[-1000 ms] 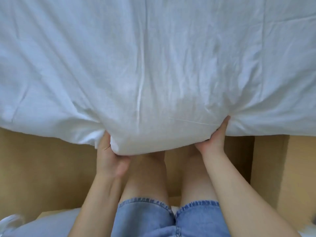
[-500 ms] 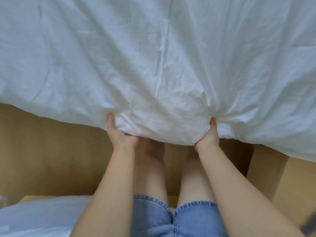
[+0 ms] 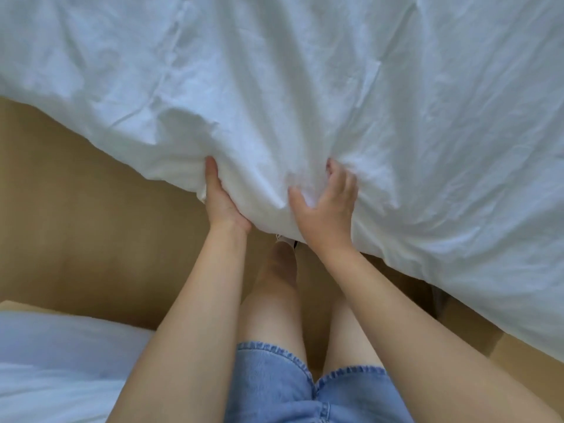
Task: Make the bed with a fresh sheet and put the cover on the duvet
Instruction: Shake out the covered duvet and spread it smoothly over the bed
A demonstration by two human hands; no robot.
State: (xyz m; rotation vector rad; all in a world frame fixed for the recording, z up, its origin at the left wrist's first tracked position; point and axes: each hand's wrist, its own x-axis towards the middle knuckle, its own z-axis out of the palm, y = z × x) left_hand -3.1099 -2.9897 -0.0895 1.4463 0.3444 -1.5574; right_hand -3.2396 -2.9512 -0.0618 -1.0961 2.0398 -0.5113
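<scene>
A white duvet [image 3: 305,87], puffy and creased, fills the upper part of the head view, and its near edge hangs over the floor. My left hand [image 3: 221,203] grips that edge, thumb on top and fingers hidden beneath the cloth. My right hand [image 3: 326,206] lies on top of the duvet just to the right, with its fingers curled into a bunch of the fabric and the thumb spread out to the left. The two hands are about a hand's width apart.
A tan floor [image 3: 91,224] lies under the hanging edge. More white bedding [image 3: 55,361] sits at the lower left. My bare legs and denim shorts [image 3: 274,386] are directly below the hands. A tan surface [image 3: 518,361] shows at the lower right.
The duvet edge has shifted up and right in view. My right hand has left the underside of the edge and now sits on top, clutching cloth. My left hand keeps its hold.
</scene>
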